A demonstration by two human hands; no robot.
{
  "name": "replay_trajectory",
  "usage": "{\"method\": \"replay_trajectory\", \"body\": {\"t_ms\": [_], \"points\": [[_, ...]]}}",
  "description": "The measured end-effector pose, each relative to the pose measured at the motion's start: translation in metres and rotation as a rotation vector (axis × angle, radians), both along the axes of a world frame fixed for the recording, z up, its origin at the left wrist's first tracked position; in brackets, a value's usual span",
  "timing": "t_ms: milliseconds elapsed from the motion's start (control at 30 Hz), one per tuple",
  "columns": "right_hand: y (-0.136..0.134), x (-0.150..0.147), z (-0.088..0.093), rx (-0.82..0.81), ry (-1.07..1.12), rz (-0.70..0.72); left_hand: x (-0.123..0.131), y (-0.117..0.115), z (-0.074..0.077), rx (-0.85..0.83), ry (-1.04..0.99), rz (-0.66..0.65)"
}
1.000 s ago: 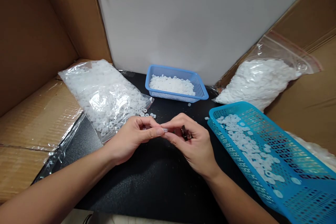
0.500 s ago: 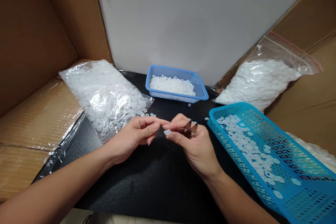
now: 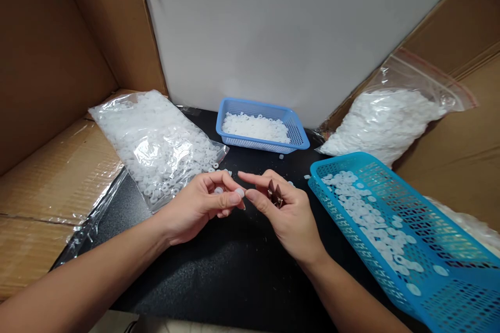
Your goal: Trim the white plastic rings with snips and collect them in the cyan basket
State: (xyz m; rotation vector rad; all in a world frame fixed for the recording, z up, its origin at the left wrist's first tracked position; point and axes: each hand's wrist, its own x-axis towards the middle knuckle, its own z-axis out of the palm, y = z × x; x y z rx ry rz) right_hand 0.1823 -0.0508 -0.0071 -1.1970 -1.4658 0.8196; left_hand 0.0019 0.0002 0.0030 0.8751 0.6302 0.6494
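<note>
Close together over the black tabletop (image 3: pixel 230 281) are my two hands. My left hand (image 3: pixel 207 197) pinches a small white plastic disc (image 3: pixel 239 193) between thumb and index finger, and another white piece (image 3: pixel 219 190) shows inside its curled fingers. At the disc's right edge is the thumb of my right hand (image 3: pixel 287 210), its index finger stretched out above. Held in that right hand's curled fingers is a small dark tool with two pointed tips (image 3: pixel 275 194), perhaps snips; its lower part is hidden in the palm.
A clear bag of white washers (image 3: pixel 164 140) lies at left. Behind my hands stands a blue basket (image 3: pixel 302 138) of small white pieces. A turquoise basket (image 3: pixel 336 218) with white discs is at right, below a zip bag (image 3: pixel 386 119) of white pieces. Cardboard walls (image 3: pixel 105 15) flank the table.
The white disc, held at my right thumb and index finger before, is now between my left thumb and index finger. The dark tool has tilted and shifted slightly left with my right hand.
</note>
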Motion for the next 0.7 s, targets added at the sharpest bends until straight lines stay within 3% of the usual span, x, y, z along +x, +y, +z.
{"method": "replay_trajectory", "body": {"t_ms": [133,367,567,700], "points": [[-0.0046,0.0029,0.0021,0.096,-0.122,0.021,-0.0013,-0.0010,0.0028,-0.038,-0.073,-0.028],[-0.0074,0.0042,0.0022,0.529,-0.502,-0.051,-0.0016,-0.0021,0.0063,-0.067,-0.110,0.041],[-0.0100,0.0030,0.0008,0.609,-0.687,-0.164,0.0013,-0.0018,0.0052,-0.080,-0.112,0.157],[-0.0102,0.0023,0.0010,0.638,-0.719,-0.192,0.0006,-0.0022,0.0061,-0.089,-0.129,0.145]]}}
